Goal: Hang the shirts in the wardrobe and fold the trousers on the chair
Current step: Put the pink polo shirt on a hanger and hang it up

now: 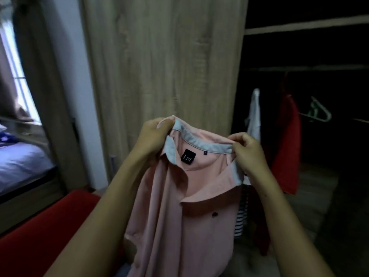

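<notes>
A pink polo shirt (179,216) with a pale grey inner collar and a black label hangs in front of me, held up by both hands. My left hand (153,136) grips the collar at its left end. My right hand (249,152) pinches the collar at its right end. The open wardrobe (309,29) is dark at the right, with a rail (311,68) under a shelf. On it hang a white garment (254,114), a red garment (287,142) and an empty pale hanger (319,112). No hanger shows inside the pink shirt.
The wardrobe's wooden door (163,66) stands straight ahead. A red seat (44,232) lies at the lower left. A bed with blue bedding (22,162) is at the far left by a window. A striped garment (240,218) shows behind the pink shirt.
</notes>
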Demonstrator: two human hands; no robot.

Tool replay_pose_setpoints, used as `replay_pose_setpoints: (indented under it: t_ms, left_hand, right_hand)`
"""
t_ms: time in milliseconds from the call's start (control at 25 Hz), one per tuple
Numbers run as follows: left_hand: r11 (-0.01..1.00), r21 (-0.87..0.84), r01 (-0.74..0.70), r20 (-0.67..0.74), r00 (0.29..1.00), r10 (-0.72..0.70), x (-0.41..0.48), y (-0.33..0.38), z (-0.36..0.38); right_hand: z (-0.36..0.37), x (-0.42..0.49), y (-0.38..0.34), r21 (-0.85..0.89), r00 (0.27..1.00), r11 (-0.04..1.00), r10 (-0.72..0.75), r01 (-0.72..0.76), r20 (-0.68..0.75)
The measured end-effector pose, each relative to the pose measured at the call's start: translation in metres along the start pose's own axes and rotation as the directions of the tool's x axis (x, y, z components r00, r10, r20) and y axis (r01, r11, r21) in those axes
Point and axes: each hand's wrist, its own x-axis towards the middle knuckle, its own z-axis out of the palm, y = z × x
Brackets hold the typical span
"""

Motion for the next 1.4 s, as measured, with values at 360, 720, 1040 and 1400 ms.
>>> replay_pose_setpoints:
  t_ms: [360,720,1040,1400]
  left_hand:
    - [0.984,-0.174,-0.035,0.11,0.992,0.054,0.023,0.026,0.15]
    - [0.977,-0.192,-0.092,0.189,0.973,0.129,0.045,0.039,0.241]
    - [0.988,-0.109,-0.106,0.201,0.971,0.126,0.057,0.035,0.253]
    - [0.992,-0.086,-0.088,0.195,0.975,0.103,0.059,0.029,0.244]
  right_hand:
    - [-0.152,0.073,0.012,-0.307,0.998,0.951,-0.056,0.043,-0.031]
    - [-0.223,0.203,0.031,-0.604,0.908,0.786,-0.15,-0.13,-0.391]
    - [-0.211,0.273,0.057,-0.765,0.941,0.551,0.145,-0.333,-0.305]
    - [-0.211,0.29,0.055,-0.724,0.947,0.612,0.166,-0.316,-0.274]
